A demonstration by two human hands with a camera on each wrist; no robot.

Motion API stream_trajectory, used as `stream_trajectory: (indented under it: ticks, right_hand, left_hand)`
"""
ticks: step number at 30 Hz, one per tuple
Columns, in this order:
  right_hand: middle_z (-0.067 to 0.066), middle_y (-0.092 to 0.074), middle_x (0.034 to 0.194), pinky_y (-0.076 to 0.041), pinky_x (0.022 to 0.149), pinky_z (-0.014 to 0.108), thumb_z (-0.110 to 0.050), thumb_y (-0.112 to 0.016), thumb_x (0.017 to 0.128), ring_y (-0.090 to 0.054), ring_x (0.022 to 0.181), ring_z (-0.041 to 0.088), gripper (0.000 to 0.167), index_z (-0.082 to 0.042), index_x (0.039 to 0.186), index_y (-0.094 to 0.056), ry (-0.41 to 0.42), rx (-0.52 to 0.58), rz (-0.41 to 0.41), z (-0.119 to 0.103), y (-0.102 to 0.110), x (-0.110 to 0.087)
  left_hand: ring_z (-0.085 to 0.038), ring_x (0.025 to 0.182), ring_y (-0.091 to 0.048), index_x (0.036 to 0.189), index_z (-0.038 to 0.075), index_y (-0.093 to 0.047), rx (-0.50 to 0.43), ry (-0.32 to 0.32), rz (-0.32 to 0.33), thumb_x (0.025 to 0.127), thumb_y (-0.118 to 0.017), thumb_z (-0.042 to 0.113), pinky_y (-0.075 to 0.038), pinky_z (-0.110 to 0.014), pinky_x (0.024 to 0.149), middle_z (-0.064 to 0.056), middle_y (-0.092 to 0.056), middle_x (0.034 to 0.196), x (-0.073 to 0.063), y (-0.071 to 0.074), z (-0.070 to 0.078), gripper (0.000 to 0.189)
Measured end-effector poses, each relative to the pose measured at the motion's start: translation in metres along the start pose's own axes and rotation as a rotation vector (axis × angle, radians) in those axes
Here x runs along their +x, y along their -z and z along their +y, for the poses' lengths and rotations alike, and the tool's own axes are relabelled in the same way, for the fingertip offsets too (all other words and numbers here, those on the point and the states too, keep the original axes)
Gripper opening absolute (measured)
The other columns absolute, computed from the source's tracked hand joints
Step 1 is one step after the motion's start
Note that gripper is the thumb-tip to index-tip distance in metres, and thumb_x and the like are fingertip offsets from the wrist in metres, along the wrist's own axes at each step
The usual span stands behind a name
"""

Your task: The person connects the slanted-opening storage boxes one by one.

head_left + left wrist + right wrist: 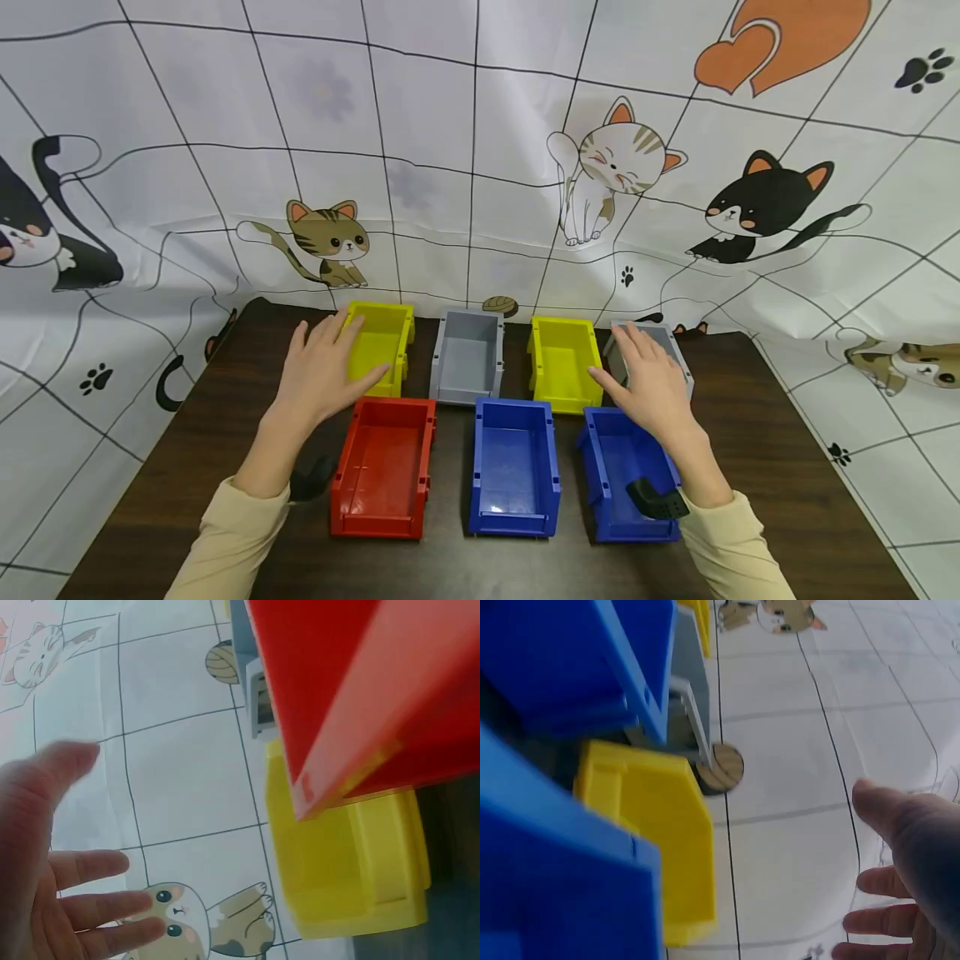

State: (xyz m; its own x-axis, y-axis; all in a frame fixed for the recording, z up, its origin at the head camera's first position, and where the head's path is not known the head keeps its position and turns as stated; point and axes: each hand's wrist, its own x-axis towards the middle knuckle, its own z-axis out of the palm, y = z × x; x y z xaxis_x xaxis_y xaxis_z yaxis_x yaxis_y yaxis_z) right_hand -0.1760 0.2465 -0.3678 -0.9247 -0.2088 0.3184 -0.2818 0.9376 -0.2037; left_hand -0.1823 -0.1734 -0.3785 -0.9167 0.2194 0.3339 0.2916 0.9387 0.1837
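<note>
My left hand (317, 371) is held with spread fingers over the left side of the left yellow bin (381, 343), holding nothing. In the left wrist view its thumb and fingers stand apart against the patterned cloth. My right hand (648, 379) hovers with extended fingers over the right grey bin (678, 354), covering part of it. Nothing is between its thumb and fingers in the right wrist view. Nearest below the left wrist is a red bin (382, 471); below the right wrist is a blue bin (626, 467).
A second grey bin (468, 354) and another yellow bin (564, 362) stand in the back row. In front, a middle blue bin (514, 467) sits on the dark wooden table (795, 467). White cloth (427, 100) with cats and grid lines hangs behind and at both sides.
</note>
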Motion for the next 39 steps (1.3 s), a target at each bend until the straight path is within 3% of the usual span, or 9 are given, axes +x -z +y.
stream_trajectory:
  ticks: [3,7,14,25,33,39]
  right_hand:
    - [0.026,-0.047,0.134,-0.046,0.082,0.06,-0.033,-0.065,0.087,-0.046,0.117,0.046,0.063,0.001,0.136,-0.045,0.019,0.057,0.028,-0.008,-0.005,-0.004]
    - [0.025,-0.059,0.117,-0.051,0.079,0.052,-0.027,-0.067,0.087,-0.057,0.104,0.04,0.052,0.005,0.126,-0.054,0.029,0.148,0.035,-0.02,-0.013,-0.011]
    - [0.014,-0.068,0.085,-0.055,0.062,0.036,-0.022,-0.074,0.081,-0.065,0.072,0.023,0.039,0.004,0.109,-0.064,0.094,0.237,0.026,-0.041,-0.027,-0.024]
    - [0.003,-0.063,0.077,-0.054,0.063,0.029,-0.023,-0.076,0.079,-0.054,0.064,0.011,0.042,0.001,0.111,-0.063,-0.005,0.272,-0.124,-0.065,-0.045,-0.04]
    - [0.009,-0.064,0.079,-0.055,0.062,0.033,-0.015,-0.076,0.079,-0.06,0.065,0.015,0.043,0.004,0.114,-0.059,-0.05,0.314,-0.089,-0.069,-0.056,-0.046]
    - [0.01,-0.064,0.075,-0.055,0.058,0.033,-0.011,-0.075,0.079,-0.062,0.062,0.017,0.047,0.008,0.117,-0.056,-0.117,0.357,-0.107,-0.072,-0.058,-0.048]
  left_hand:
    - [-0.041,0.12,-0.044,0.13,-0.004,-0.05,-0.029,-0.003,0.015,0.084,-0.062,0.04,-0.03,-0.059,0.103,-0.026,-0.046,0.134,-0.005,0.0,-0.001,0.064]
    - [-0.041,0.111,-0.052,0.124,-0.006,-0.054,-0.062,0.016,-0.016,0.086,-0.064,0.032,-0.043,-0.055,0.092,-0.027,-0.053,0.126,-0.014,0.0,-0.003,0.055]
    - [-0.042,0.108,-0.055,0.123,-0.006,-0.055,-0.159,0.06,-0.081,0.088,-0.064,0.025,-0.049,-0.055,0.083,-0.027,-0.055,0.123,-0.034,-0.004,-0.009,0.048]
    - [-0.036,0.101,-0.059,0.122,-0.007,-0.055,-0.361,0.036,-0.139,0.085,-0.069,0.016,-0.049,-0.052,0.085,-0.022,-0.061,0.114,-0.058,-0.011,-0.012,0.046]
    - [-0.029,0.092,-0.062,0.121,-0.006,-0.056,-0.459,-0.026,-0.149,0.081,-0.073,0.012,-0.054,-0.045,0.078,-0.019,-0.063,0.112,-0.074,-0.024,-0.017,0.047]
    - [-0.025,0.087,-0.063,0.122,-0.008,-0.054,-0.52,-0.054,-0.132,0.079,-0.074,0.009,-0.055,-0.039,0.076,-0.019,-0.062,0.112,-0.082,-0.031,-0.019,0.051]
